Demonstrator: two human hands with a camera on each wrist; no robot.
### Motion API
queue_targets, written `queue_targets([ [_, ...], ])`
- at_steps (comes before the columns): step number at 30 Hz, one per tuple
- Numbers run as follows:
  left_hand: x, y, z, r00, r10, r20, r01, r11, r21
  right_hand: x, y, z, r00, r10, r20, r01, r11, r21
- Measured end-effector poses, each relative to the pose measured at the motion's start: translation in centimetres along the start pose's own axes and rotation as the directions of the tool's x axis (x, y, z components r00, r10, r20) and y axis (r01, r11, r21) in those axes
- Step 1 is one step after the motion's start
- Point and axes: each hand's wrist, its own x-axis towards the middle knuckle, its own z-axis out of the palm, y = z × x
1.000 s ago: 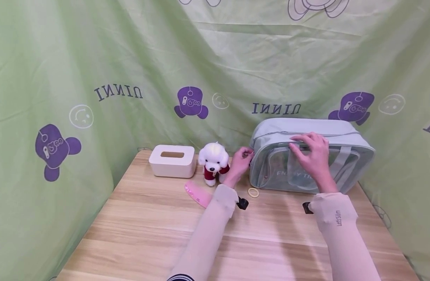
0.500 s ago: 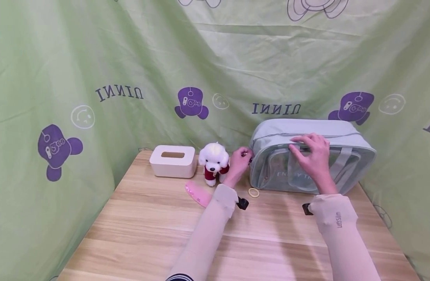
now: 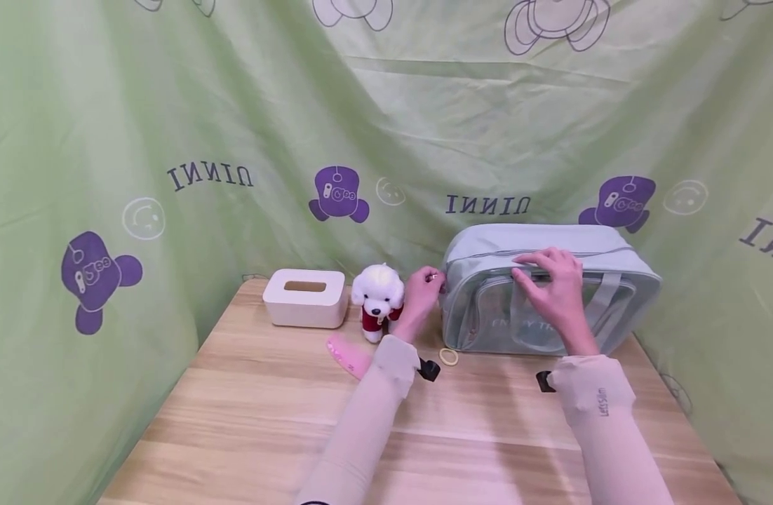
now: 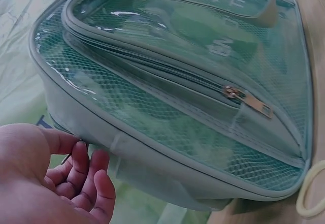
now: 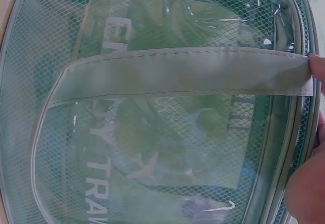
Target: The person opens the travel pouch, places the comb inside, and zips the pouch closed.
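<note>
A pale grey-green travel bag (image 3: 550, 242) with clear mesh-patterned sides stands at the back right of the table. At its left end, my left hand (image 3: 422, 298) pinches a small zipper pull between thumb and forefinger. The left wrist view shows that pull (image 4: 84, 144) mostly covered by the fingertips, beside the bag's end panel. My right hand (image 3: 558, 291) holds the top front edge, thumb in front and fingers above, beside the base of a carry strap (image 5: 188, 74). A second zipper pull (image 4: 256, 104), gold-coloured, hangs on the front pocket.
A white plush dog (image 3: 378, 287) in a red top stands left of my left hand. Further left is a white tissue box (image 3: 304, 305). A pink comb (image 3: 348, 355) lies before the dog, partly under my sleeve. A yellow ring (image 3: 449, 357) lies before the bag. A green curtain (image 3: 266, 105) hangs behind.
The head view has shifted slightly, so everything sits a little lower and further left. Both hands keep nearly the same places on the bag.
</note>
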Motion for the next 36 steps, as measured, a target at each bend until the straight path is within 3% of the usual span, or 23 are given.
queue_targets([
  [8,-0.2,1.6,-0.4,1.000,-0.013,-0.011,0.013,0.999,-0.036,-0.1,-0.9,-0.9,1.000,0.002,0.025,-0.002,1.000,-0.006],
  [12,-0.1,1.9,-0.7,0.999,-0.046,-0.011,0.044,0.994,-0.098,-0.1,-1.4,-1.1,0.999,-0.008,0.031,0.009,1.000,-0.007],
  [19,0.1,1.3,-0.8,0.990,-0.128,0.055,0.139,0.940,-0.312,0.2,-2.2,-1.4,0.995,-0.007,0.095,0.011,0.999,-0.039],
  [24,0.1,1.1,-0.8,0.991,-0.127,0.040,0.133,0.926,-0.353,0.4,-2.5,-1.3,0.989,0.034,0.143,-0.024,0.997,-0.071],
  [29,0.2,2.4,-0.7,0.993,-0.114,0.003,0.105,0.907,-0.409,0.7,-2.4,-1.2,0.987,0.039,0.155,-0.026,0.996,-0.082],
  [36,0.1,3.7,-0.8,0.996,-0.084,-0.038,0.067,0.941,-0.331,0.6,-2.0,-0.9,0.991,0.028,0.132,-0.019,0.997,-0.071],
])
